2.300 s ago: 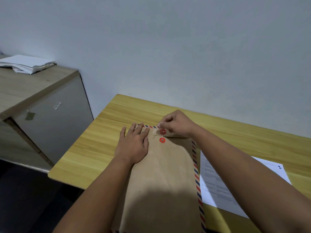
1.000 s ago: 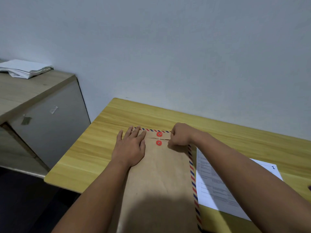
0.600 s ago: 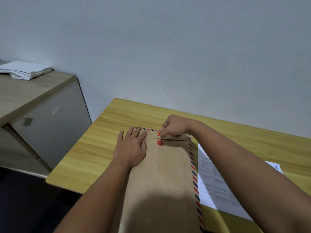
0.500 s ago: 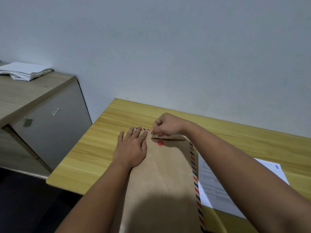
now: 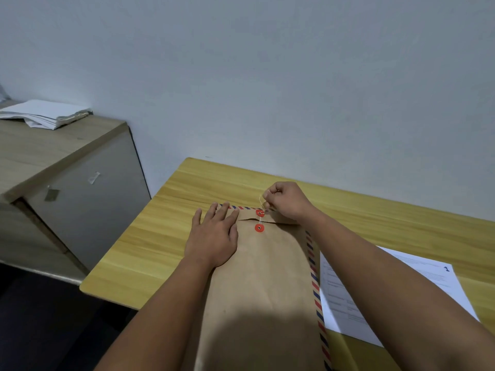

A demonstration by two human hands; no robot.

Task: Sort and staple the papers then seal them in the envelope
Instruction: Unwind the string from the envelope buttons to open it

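Observation:
A brown envelope (image 5: 267,285) with a red-and-blue striped border lies lengthwise on the wooden desk (image 5: 166,231), its flap folded down at the far end. Two red closure discs (image 5: 259,220) sit on flap and body, with a thin white string (image 5: 260,202) running between them. My left hand (image 5: 214,236) rests flat on the envelope's far left corner, fingers straight. My right hand (image 5: 285,200) pinches the string's free end just beyond the upper disc, fingers curled.
A white printed sheet (image 5: 417,285) marked "1" lies on the desk to the right of the envelope, partly under my right forearm. A grey cabinet (image 5: 75,194) stands to the left with a stack of papers (image 5: 45,116) on top. The wall runs behind the desk.
My right hand has circled around the red discs with the string and now sits lifted beyond the upper disc. String now links the two discs. My left hand stayed flat.

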